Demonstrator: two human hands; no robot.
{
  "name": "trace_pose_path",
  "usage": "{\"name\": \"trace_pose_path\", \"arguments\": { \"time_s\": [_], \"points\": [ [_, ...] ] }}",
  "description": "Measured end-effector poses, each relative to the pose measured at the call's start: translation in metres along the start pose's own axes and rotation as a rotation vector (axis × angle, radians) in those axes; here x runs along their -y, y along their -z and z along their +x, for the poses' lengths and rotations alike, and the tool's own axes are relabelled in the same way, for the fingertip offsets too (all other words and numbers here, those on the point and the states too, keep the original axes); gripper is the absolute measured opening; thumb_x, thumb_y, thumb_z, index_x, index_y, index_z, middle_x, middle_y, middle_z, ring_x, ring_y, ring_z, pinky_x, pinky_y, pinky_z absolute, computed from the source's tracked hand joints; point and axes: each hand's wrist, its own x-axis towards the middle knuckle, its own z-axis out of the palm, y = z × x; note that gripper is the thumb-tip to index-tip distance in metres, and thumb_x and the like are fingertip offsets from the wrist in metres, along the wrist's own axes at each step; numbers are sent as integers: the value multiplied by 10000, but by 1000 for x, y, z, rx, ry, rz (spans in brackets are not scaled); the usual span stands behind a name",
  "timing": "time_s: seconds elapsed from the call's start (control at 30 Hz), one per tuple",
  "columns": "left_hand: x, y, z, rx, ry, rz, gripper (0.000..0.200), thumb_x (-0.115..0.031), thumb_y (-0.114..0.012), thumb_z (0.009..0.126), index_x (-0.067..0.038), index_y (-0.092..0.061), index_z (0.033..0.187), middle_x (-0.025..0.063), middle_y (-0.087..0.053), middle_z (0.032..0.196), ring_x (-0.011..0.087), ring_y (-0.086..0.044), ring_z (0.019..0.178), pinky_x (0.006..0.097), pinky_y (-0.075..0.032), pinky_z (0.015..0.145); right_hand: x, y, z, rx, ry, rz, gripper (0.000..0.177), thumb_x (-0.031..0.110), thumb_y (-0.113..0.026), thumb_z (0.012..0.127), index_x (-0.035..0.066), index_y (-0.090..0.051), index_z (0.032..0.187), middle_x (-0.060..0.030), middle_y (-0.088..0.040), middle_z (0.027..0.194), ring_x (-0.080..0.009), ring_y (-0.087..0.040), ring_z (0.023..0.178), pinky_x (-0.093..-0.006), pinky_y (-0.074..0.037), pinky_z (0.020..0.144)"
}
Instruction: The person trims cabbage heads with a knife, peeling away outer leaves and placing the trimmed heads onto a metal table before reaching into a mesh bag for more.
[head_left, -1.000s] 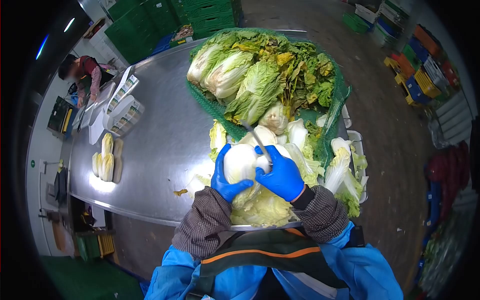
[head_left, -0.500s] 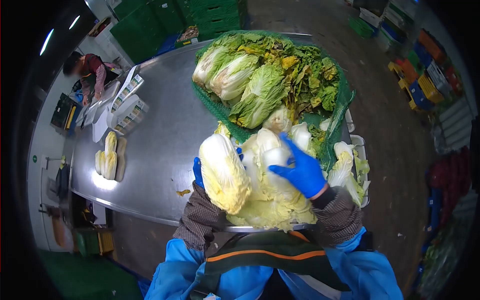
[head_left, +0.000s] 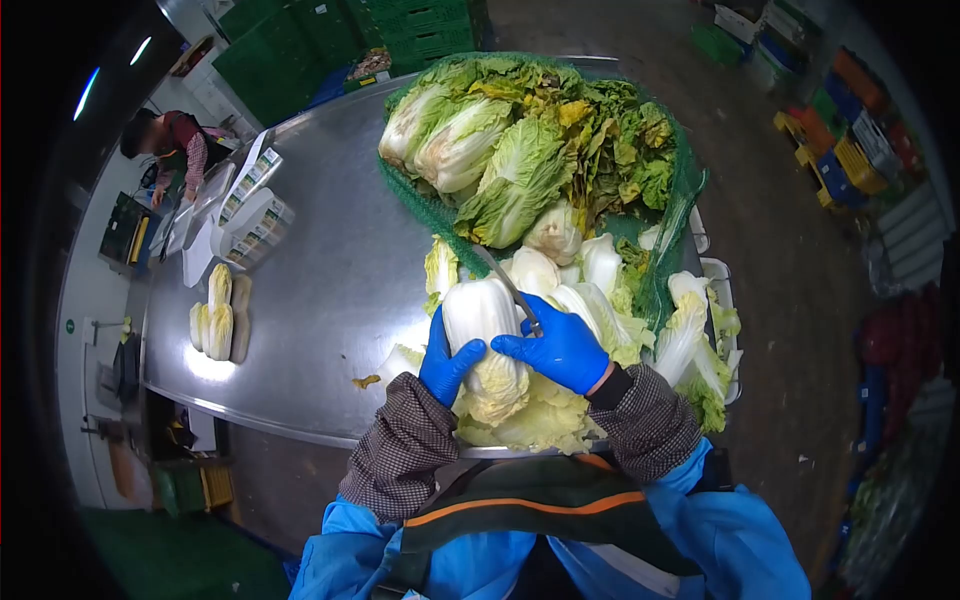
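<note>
A trimmed, pale napa cabbage (head_left: 482,318) is held upright in front of me, its white base away from me. My left hand (head_left: 446,362), in a blue glove, is closed around its left side, thumb across the front. My right hand (head_left: 562,352), also gloved, grips a knife (head_left: 512,288) whose blade points up and away beside the cabbage; the handle is mostly hidden in the fist. The right thumb rests against the cabbage. Loose outer leaves (head_left: 545,415) lie beneath and around both hands. Beyond them, untrimmed cabbages (head_left: 520,185) with yellowed leaves lie on a green net bag (head_left: 425,208).
The metal table (head_left: 330,200) carries several small trimmed cabbages (head_left: 215,325) and rolls of labels (head_left: 255,225) at left. At the right edge hangs a white crate (head_left: 735,385) with leaves (head_left: 690,330). A co-worker (head_left: 185,150) stands at the far left. Green crates (head_left: 425,30) are stacked behind.
The cabbage has moved right and become more upright in my left hand. My right hand, earlier open over the leaves, has come in beside it and now holds the knife.
</note>
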Motion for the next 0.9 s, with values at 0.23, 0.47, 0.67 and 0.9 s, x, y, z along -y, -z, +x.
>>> {"name": "trace_pose_path", "arguments": {
  "time_s": [0.23,0.47,0.67,0.9],
  "points": [
    [13,8,6,-92,-127,138,1015,-334,-812,655,-31,-213,1415,175,-387,1348,298,-393,1266,412,-314,1073,2,-7,3,36,-46,117,565,225,-673,823,49,-462,1317,-62,-608,829,-114,-566,599,-261,-481,554],
    [3,14,-2,-57,-157,85,1116,-251,-892,556,-36,-207,1411,166,-414,1318,283,-432,1226,397,-355,1048,10,-18,0,73,-76,186,658,188,-652,794,127,-388,1393,-88,-611,812,-143,-579,624,-302,-501,600],
    [-2,28,-9,-15,-191,191,1110,-260,-900,558,-39,-211,1399,158,-426,1294,276,-439,1215,397,-359,1046,24,-33,-3,52,-61,155,669,229,-693,751,110,-430,1355,-120,-624,826,-179,-616,699,-340,-524,655],
    [1,47,-9,-105,-96,151,963,-251,-836,648,-29,-249,1378,164,-423,1288,280,-436,1213,402,-370,1033,24,-54,1,-143,-299,363,457,151,-643,753,77,-547,1193,-68,-581,700,-132,-551,454,-266,-473,435]
  ]
}}
